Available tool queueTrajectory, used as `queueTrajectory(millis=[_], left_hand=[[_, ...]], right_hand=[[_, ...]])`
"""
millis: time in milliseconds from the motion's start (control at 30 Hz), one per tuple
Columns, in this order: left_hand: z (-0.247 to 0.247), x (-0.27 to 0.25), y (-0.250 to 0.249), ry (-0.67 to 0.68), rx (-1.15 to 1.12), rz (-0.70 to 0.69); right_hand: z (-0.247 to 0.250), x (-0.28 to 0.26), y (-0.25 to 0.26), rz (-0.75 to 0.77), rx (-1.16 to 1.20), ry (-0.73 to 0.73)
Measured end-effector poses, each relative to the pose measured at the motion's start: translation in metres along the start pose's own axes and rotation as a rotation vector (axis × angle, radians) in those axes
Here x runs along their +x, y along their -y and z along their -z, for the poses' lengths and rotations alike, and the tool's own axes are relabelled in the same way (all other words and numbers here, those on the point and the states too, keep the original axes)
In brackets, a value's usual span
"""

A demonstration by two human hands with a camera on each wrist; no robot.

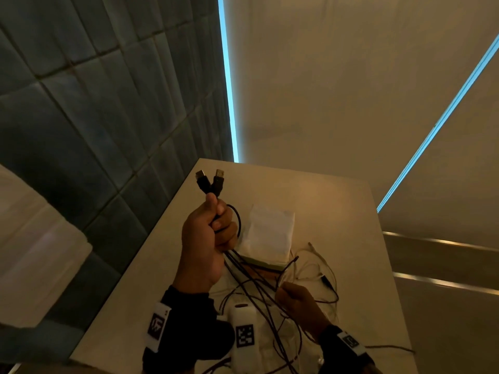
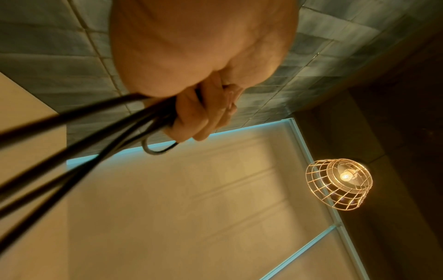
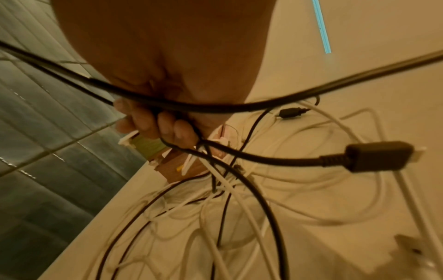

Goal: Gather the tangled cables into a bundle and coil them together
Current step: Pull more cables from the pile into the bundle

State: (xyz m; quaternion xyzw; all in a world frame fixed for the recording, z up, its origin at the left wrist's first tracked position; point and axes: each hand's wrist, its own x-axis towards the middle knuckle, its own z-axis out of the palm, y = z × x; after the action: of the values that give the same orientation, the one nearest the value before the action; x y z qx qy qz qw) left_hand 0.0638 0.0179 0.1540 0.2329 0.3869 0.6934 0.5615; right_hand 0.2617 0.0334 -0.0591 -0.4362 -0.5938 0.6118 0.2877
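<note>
My left hand (image 1: pixel 216 222) is raised above the table and grips several black cables (image 1: pixel 248 276); two black USB plugs (image 1: pixel 210 182) stick up from the fist. In the left wrist view the same black cables (image 2: pixel 79 144) run out of the curled fingers (image 2: pixel 203 117). My right hand (image 1: pixel 291 295) is lower and nearer, its fingers (image 3: pixel 165 125) curled round a thin black cable (image 3: pixel 239 153) that ends in a black plug (image 3: pixel 378 156). A tangle of black and white cables (image 3: pixel 215 208) lies on the table beneath both hands.
A white folded packet (image 1: pixel 270 233) lies on the beige table (image 1: pixel 337 201) behind the tangle. A white adapter (image 1: pixel 243 314) sits near the front edge. A grey tiled wall (image 1: pixel 94 103) stands close on the left. A caged lamp (image 2: pixel 340 185) hangs overhead.
</note>
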Motion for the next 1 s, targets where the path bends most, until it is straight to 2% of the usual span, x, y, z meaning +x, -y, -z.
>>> queueTrajectory(millis=[100, 267, 367, 467, 567, 667, 800, 1000], left_hand=[[0.001, 0.002, 0.008, -0.042, 0.082, -0.053], [0.000, 0.003, 0.023, -0.107, 0.243, -0.004], [-0.005, 0.002, 0.030, -0.149, 0.303, 0.057], [-0.010, 0.001, 0.033, -0.111, 0.271, 0.115], [-0.016, -0.002, 0.029, 0.008, 0.082, 0.124], [-0.018, -0.004, 0.023, 0.110, -0.107, 0.094], [-0.016, -0.002, 0.028, 0.128, -0.020, 0.078], [-0.005, 0.004, 0.020, 0.106, -0.099, 0.048]], right_hand=[[0.004, 0.002, 0.016, 0.002, -0.044, -0.116], [0.005, 0.002, 0.096, 0.157, 0.232, -0.209], [0.003, -0.002, 0.143, 0.316, 0.315, -0.124], [-0.001, -0.010, 0.167, 0.333, 0.346, 0.021], [-0.004, -0.010, 0.163, 0.301, 0.341, 0.103], [0.001, -0.003, 0.140, 0.237, 0.306, 0.082], [0.004, 0.003, 0.118, 0.199, 0.202, 0.141], [0.014, 0.013, 0.073, 0.167, 0.066, 0.116]])
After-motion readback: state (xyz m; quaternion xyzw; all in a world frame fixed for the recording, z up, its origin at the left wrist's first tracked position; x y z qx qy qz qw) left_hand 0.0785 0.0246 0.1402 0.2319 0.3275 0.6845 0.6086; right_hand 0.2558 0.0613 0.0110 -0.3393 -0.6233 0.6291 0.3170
